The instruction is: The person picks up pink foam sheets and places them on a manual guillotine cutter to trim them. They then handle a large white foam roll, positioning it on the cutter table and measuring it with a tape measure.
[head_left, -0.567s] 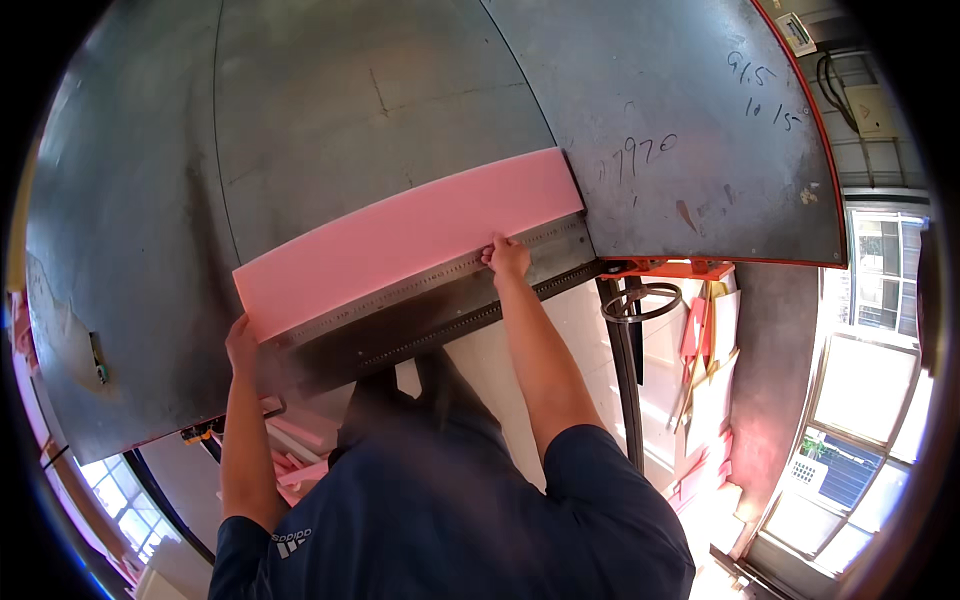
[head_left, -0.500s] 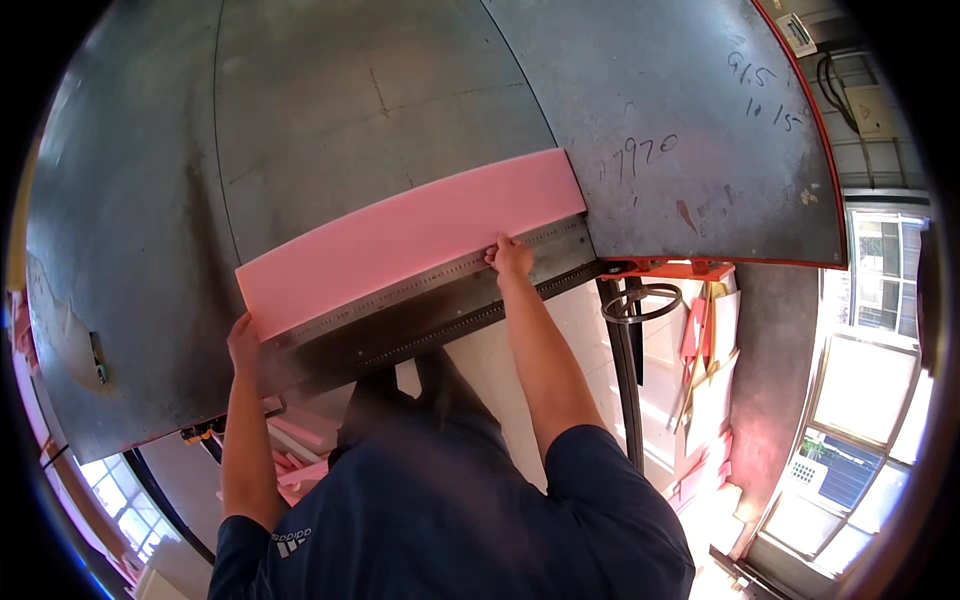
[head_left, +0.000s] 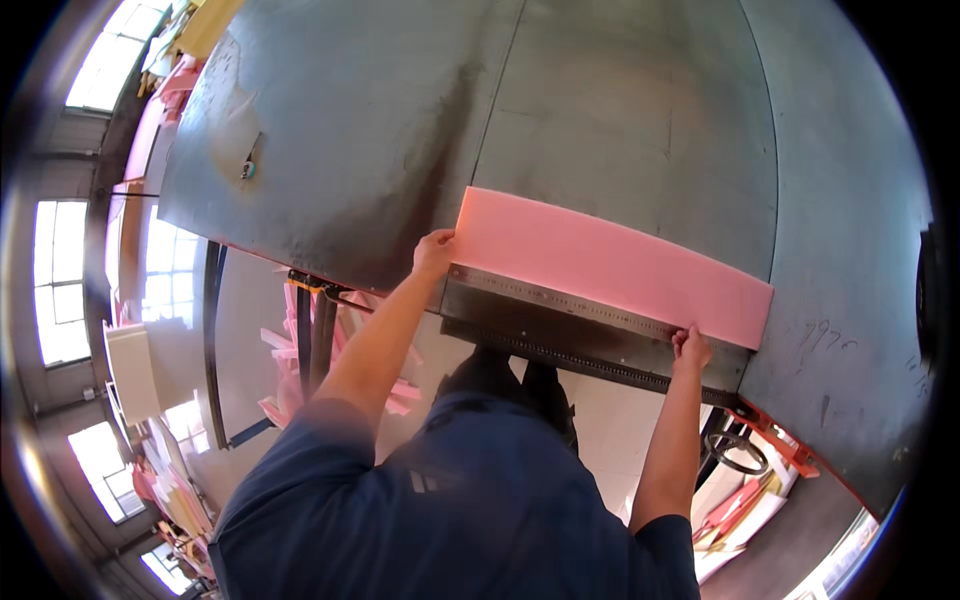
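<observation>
**Edge Work**

The left hand [head_left: 434, 252] touches the left end of a pink foam strip [head_left: 610, 262] on the tabletop [head_left: 600, 110]; the right hand [head_left: 691, 348] curls at its near edge, any pinch unclear. Uneven pressure could skew it off the ruler [head_left: 545, 295].

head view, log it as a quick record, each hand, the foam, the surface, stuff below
left hand: touching left end of pink foam strip
right hand: at strip's near edge, toward its right end; grip unclear
foam: lying flat, near edge along metal ruler
surface: grey metal tabletop
below: pink offcuts left, handwheel right
</observation>
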The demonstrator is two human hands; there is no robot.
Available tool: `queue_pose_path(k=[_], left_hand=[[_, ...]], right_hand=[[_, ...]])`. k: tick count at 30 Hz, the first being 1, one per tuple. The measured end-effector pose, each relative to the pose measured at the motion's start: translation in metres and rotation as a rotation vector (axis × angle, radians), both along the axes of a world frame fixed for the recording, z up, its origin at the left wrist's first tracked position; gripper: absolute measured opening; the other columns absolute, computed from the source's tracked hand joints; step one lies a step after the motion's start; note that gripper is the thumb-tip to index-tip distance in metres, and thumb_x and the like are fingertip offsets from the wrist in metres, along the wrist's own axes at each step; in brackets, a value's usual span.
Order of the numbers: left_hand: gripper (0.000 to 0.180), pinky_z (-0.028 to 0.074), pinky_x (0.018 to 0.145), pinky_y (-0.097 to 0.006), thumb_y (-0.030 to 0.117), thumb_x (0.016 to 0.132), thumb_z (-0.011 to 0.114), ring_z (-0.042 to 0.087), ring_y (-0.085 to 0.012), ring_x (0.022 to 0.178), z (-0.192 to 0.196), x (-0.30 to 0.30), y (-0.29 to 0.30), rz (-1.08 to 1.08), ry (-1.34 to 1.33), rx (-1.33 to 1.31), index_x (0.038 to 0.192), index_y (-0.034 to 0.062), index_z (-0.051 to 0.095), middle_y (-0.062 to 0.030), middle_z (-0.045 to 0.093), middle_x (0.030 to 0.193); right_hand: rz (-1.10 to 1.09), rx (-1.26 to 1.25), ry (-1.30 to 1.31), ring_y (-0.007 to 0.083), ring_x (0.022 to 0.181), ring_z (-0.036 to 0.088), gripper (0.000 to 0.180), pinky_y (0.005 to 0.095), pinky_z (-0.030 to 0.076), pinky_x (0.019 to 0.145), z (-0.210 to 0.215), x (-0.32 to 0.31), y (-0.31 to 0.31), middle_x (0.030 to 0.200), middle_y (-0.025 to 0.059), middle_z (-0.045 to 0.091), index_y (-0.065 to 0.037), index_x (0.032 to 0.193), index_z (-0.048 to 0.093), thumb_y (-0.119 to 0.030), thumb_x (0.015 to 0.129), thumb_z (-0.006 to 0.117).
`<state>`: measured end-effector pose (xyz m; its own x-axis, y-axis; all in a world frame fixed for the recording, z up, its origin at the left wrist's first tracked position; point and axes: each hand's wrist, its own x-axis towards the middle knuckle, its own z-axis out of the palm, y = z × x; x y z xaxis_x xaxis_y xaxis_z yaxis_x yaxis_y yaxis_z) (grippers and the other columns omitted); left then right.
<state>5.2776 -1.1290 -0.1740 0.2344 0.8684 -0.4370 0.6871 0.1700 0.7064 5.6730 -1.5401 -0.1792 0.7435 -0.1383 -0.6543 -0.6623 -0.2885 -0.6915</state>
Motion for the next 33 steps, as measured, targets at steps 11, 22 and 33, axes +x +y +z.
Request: queue_pose_path(k=[11, 22, 33], left_hand=[[0.026, 0.053, 0.075, -0.031, 0.013, 0.090, 0.062, 0.066, -0.0168, 0.085, 0.027, 0.000, -0.004, 0.030, -0.197, -0.099, 0.112, 0.0023, 0.069, -0.0082, 0.070, 0.098], [0.029, 0.051, 0.077, -0.025, 0.021, 0.098, 0.059, 0.063, -0.0132, 0.088, -0.013, -0.012, 0.025, 0.152, -0.228, -0.238, 0.115, -0.0004, 0.064, -0.0036, 0.067, 0.099], [0.029, 0.052, 0.070, -0.025, 0.021, 0.098, 0.058, 0.063, -0.0125, 0.081, -0.020, -0.009, 0.033, 0.142, -0.298, -0.253, 0.114, -0.0032, 0.064, -0.0035, 0.066, 0.094]], right_hand=[[0.068, 0.154, 0.006, 0.0229, 0.075, 0.069, 0.049, 0.0299, 0.056, 0.066, 0.005, -0.012, -0.028, 0.085, 0.0157, 0.069, 0.004, 0.099, 0.063, -0.044, 0.094, 0.054], [-0.406, -1.336, -0.295, 0.0357, 0.098, 0.064, 0.058, 0.0493, 0.049, 0.086, 0.136, 0.016, -0.280, 0.104, 0.0169, 0.068, 0.001, 0.114, 0.059, -0.051, 0.090, 0.053], [-0.244, -1.043, -0.052, 0.0345, 0.099, 0.065, 0.053, 0.0433, 0.050, 0.088, 0.118, 0.045, -0.317, 0.095, 0.0177, 0.071, 0.000, 0.087, 0.072, -0.046, 0.095, 0.048]])
